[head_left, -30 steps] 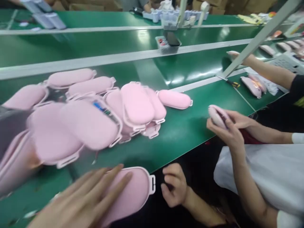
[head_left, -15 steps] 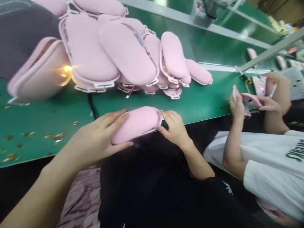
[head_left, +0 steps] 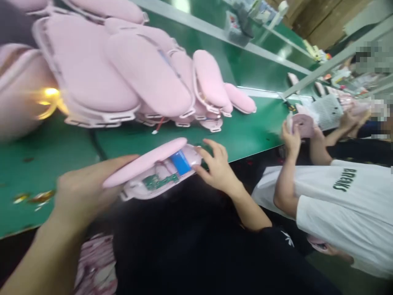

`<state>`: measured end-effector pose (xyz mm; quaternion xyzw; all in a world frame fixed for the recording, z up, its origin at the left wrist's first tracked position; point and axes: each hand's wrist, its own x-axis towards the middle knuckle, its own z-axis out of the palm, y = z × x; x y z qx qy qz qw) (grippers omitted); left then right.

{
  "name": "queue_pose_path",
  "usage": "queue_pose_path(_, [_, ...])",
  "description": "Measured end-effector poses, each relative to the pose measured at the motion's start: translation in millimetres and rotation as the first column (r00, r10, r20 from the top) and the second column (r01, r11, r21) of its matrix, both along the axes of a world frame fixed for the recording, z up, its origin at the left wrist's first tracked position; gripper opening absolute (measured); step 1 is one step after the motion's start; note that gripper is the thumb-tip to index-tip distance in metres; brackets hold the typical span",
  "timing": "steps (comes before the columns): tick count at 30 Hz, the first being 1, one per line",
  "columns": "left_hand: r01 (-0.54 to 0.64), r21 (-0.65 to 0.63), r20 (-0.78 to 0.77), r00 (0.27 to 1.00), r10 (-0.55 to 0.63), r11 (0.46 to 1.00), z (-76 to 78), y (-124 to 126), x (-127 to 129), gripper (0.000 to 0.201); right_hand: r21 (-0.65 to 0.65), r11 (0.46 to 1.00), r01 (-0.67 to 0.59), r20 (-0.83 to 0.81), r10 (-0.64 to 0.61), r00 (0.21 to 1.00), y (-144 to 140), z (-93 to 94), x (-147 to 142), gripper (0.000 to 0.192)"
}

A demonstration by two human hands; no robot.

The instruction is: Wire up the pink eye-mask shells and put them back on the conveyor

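An oval pink plastic case [head_left: 147, 159] is parted at the table's front edge, its cover tilted up along the side facing me. Inside the lower shell lie a green circuit board [head_left: 159, 181], thin wires and a blue battery pack [head_left: 181, 162]. My left hand [head_left: 89, 188] is closed around the left end, at the cover; its fingertips are partly hidden behind the case. At the right end, my right hand [head_left: 217, 166] grips the lower shell's rim between thumb and fingers.
A heap of similar pink cases [head_left: 92, 69] covers the green table [head_left: 245, 127] behind my hands. A yellow light [head_left: 51, 92] glows at the left, above gold scraps [head_left: 41, 197]. On the right, a co-worker in a white shirt [head_left: 337, 196] handles a pink part [head_left: 303, 125].
The case was together with its cover facing up; now the cover is tilted away and the circuit board and battery show. My left hand has moved left and down, and the view has shifted right.
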<state>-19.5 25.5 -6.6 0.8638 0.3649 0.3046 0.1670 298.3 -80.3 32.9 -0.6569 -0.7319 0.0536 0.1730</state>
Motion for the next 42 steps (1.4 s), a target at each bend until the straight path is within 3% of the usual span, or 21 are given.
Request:
queue_pose_path(3, [-0.061, 0.037, 0.041, 0.997, 0.060, 0.997, 4.8, -2.2, 2.7, 0.029, 0.039, 0.999, -0.027, -0.039, 0.029, 0.999, 8.2, 9.8, -7.8, 0.038])
queue_pose_path(6, [-0.057, 0.025, 0.073, 0.996, 0.055, 0.998, 7.6, -0.1, 3.7, 0.029, -0.004, 0.990, -0.144, -0.050, 0.143, 0.988, 20.1, 22.2, -23.9, 0.032])
queue_pose_path(12, [-0.084, 0.044, 0.178, 0.981, 0.075, 0.995, 10.6, 0.6, 8.1, 0.026, 0.019, 0.964, -0.265, 0.151, 0.259, 0.954, 47.2, 23.1, -63.2, 0.033])
queue_pose_path(15, [-0.096, 0.047, 0.193, 0.977, 0.085, 0.994, 11.4, 0.0, 8.8, 0.024, -0.061, 0.955, -0.291, 0.176, 0.298, 0.938, 55.9, 24.5, -74.4, 0.033])
queue_pose_path(22, [-0.082, 0.038, 0.240, 0.968, 0.071, 0.996, 11.3, -3.2, 8.1, 0.030, -0.303, 0.897, -0.321, -0.164, 0.283, 0.945, 58.4, 54.3, -72.1, 0.022])
queue_pose_path(26, [-0.042, 0.055, 0.264, 0.964, 0.027, 0.998, 10.3, -5.5, 9.3, 0.026, -0.397, 0.843, -0.364, -0.227, 0.294, 0.928, 62.4, 63.1, -73.4, 0.017])
queue_pose_path(33, [-0.031, 0.048, 0.279, 0.960, 0.016, 0.998, 12.9, -3.8, 9.7, 0.034, -0.375, 0.818, -0.437, -0.449, 0.252, 0.857, 74.4, 54.7, -73.3, 0.013])
queue_pose_path(42, [-0.020, 0.028, 0.280, 0.960, 0.011, 0.999, 17.4, -2.5, 12.2, 0.035, -0.255, 0.902, -0.349, -0.344, 0.253, 0.904, 63.2, 36.0, -75.8, 0.018])
